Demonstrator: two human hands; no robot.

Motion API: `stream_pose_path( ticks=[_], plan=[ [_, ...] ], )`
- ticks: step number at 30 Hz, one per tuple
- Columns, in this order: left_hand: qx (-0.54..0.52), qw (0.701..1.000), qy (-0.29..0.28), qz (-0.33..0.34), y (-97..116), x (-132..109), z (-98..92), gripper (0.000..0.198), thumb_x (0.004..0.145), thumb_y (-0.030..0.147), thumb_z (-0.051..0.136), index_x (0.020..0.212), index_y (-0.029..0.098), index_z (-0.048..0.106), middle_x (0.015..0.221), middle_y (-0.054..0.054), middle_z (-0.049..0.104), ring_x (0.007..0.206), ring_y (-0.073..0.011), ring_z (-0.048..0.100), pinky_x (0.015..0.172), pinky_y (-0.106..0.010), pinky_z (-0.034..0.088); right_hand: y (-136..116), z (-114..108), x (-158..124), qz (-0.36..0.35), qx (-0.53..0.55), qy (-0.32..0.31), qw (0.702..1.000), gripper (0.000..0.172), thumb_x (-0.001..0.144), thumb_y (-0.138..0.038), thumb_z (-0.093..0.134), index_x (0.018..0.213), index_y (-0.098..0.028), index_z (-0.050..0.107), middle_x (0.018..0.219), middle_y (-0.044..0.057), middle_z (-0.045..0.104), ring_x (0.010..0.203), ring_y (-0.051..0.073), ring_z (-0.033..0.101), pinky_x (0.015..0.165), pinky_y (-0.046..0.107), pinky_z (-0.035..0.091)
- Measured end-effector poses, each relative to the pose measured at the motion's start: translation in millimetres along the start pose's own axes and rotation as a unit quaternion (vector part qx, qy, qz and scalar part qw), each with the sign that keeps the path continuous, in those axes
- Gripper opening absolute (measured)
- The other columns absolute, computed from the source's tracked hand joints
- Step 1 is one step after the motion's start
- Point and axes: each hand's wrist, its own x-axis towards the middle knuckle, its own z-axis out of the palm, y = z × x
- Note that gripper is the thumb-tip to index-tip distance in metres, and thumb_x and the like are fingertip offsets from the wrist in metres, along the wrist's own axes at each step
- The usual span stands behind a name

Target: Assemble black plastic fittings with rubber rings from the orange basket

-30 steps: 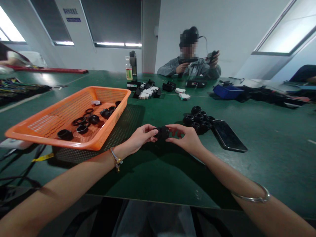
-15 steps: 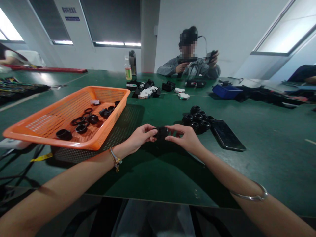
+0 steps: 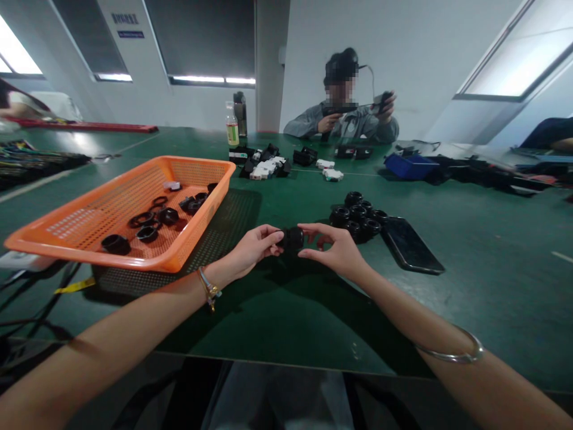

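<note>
My left hand (image 3: 260,243) is closed on a black round plastic fitting (image 3: 293,238), gripping its left end between thumb and fingers above the green table. Around the fitting's right end is my right hand (image 3: 329,245), its thumb and fingers spread apart. The index fingertip is close to the fitting's upper edge; I cannot tell whether it touches. Just beyond my right hand lies a cluster of similar black round fittings (image 3: 358,214). To the left stands an orange basket (image 3: 179,258) holding several black fittings and rings (image 3: 147,233).
A dark phone (image 3: 412,245) lies right of the cluster. Farther back are black and white parts (image 3: 268,167), a bottle (image 3: 232,125) and a blue bin (image 3: 410,166). A person (image 3: 342,119) sits opposite, holding a device. Cables (image 3: 49,298) lie at the left edge.
The fingers of my right hand have spread away from the fitting, the thumb dropping lower. My left hand keeps its grip, and the fitting stays in nearly the same place.
</note>
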Motion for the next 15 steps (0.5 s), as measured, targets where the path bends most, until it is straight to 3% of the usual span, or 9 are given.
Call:
stream_pose_path(
  ticks=[5, 10, 15],
  plan=[
    [0.001, 1.000, -0.003, -0.003, 0.8, -0.7, 0.2, 0.029, 0.062, 0.027, 0.074, 0.073, 0.012, 0.052, 0.059, 0.004, 0.055, 0.050, -0.0034, 0.052, 0.053, -0.016, 0.040, 2.2, 0.2, 0.0, -0.009, -0.015, 0.009, 1.000, 0.037, 0.062, -0.018, 0.069, 0.099, -0.021, 0.067, 0.086, 0.003, 0.070, 0.071, 0.016, 0.062, 0.057, 0.027, 0.047],
    [0.004, 1.000, -0.004, 0.000, 0.9, -1.0, 0.2, 0.031, 0.060, 0.028, 0.075, 0.074, 0.012, 0.052, 0.061, 0.005, 0.055, 0.051, -0.0035, 0.053, 0.054, -0.017, 0.041, 3.4, 1.2, 0.6, -0.028, 0.007, 0.024, 0.999, 0.033, 0.062, -0.018, 0.069, 0.094, -0.021, 0.068, 0.101, 0.006, 0.066, 0.086, 0.019, 0.061, 0.054, 0.025, 0.047],
    [0.017, 1.000, -0.004, 0.014, 0.3, -0.8, -0.6, 0.033, 0.058, 0.029, 0.076, 0.074, 0.012, 0.052, 0.063, 0.005, 0.055, 0.051, -0.0036, 0.053, 0.054, -0.018, 0.041, 3.1, 0.2, 1.0, -0.023, 0.001, 0.018, 1.000, 0.034, 0.062, -0.022, 0.070, 0.096, -0.021, 0.068, 0.094, 0.006, 0.068, 0.079, 0.018, 0.060, 0.055, 0.026, 0.047]
  ],
)
